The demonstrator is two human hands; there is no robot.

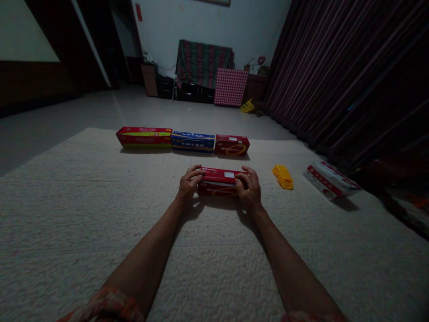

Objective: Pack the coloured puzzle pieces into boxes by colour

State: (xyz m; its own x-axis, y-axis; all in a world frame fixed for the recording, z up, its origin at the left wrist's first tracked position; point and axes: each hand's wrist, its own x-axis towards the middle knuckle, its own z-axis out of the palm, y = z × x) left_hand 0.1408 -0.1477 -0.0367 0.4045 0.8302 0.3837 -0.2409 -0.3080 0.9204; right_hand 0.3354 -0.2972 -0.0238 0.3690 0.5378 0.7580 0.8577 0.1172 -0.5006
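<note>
A long red cardboard box [219, 182] with a white label on top lies crosswise in front of me on the pale quilted mat [214, 250]. My left hand [191, 182] grips its left end, fingers on the top edge. Around the right end my right hand [248, 187] is closed, its fingers curled over the top. Beyond it three boxes form a row: a red and yellow box [145, 138] at left, a blue box [193, 141] in the middle, and a shorter red box [232, 146] at right.
Right of my hands lie a yellow fuzzy cloth [283, 177] and a white and red box [330, 180]. Dark curtains [321, 67] hang along the right side. Against the far wall stands furniture with a patterned cover [204, 62] and a red checked cloth [231, 86].
</note>
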